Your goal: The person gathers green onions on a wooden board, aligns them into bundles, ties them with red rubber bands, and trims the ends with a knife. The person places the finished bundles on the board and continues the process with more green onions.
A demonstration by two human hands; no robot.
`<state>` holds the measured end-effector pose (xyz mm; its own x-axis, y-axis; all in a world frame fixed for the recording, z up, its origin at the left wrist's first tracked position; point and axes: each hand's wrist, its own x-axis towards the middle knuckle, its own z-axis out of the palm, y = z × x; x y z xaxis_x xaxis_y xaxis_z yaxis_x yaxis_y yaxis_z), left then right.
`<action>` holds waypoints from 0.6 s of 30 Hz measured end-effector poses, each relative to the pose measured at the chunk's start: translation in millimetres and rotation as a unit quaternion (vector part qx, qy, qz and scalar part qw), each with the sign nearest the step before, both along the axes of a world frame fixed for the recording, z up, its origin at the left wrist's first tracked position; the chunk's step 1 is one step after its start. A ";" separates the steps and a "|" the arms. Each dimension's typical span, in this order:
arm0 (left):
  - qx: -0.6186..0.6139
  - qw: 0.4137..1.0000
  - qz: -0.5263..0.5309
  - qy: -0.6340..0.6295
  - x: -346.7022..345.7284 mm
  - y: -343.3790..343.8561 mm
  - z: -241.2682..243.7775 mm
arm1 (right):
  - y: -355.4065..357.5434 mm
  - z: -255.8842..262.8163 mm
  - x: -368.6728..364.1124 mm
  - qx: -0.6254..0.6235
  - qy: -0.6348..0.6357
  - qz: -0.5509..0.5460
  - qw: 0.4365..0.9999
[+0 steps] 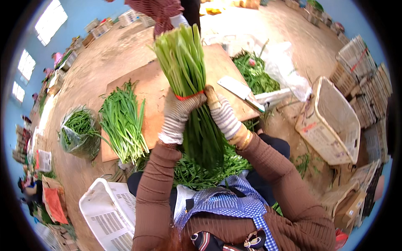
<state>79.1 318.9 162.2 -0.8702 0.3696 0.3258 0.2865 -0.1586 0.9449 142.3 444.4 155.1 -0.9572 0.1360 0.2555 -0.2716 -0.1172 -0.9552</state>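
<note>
My left hand [180, 111], in a striped knit glove, is wrapped around a bundle of long flat green stalks, likely garlic chives [183, 62], at a red band [188, 95]. The pale cut ends point up and away; the dark leaves hang towards my lap. My right hand [221, 113], gloved too, touches the bundle's right side at the band; its fingertips are partly hidden. On the wooden board [150, 78] a loose pile of chives [124, 122] lies at the left, and a cleaver [240, 91] lies at the right with its handle towards the board's right edge. More leaves [204, 172] cover my lap.
A clear bag of greens [80, 133] stands left of the board. White plastic crates stand at lower left [108, 213] and right [329, 125]. Beyond the board's right edge is a container of greens [254, 72] beside clear plastic sheeting [284, 69]. A person [157, 11] stands across the board.
</note>
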 end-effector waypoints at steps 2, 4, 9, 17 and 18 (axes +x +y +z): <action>-0.075 0.997 -0.019 0.023 -7.3 8.8 25.8 | 0.4 -15.3 -15.5 -0.091 0.056 0.025 0.994; -0.273 0.955 -0.034 0.109 -18.7 27.9 53.7 | 9.3 -30.5 -28.2 -0.270 -0.047 0.083 0.958; -0.661 0.729 0.017 0.177 -54.3 61.0 64.6 | 73.6 -87.8 -47.4 -0.023 -0.214 0.106 0.971; -0.801 0.581 -0.049 0.133 -86.9 70.9 -85.9 | 193.8 -160.0 -53.6 0.625 -0.112 -0.192 0.749; -0.797 0.588 -0.067 0.122 -84.1 73.3 -92.5 | 196.7 -165.1 -56.1 0.633 -0.109 -0.183 0.744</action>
<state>-5.0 392.2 69.7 -0.7973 0.4351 -0.4183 0.5308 0.8354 -0.1427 86.2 641.1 -10.0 -0.9527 0.1801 0.2449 0.1137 0.9582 -0.2623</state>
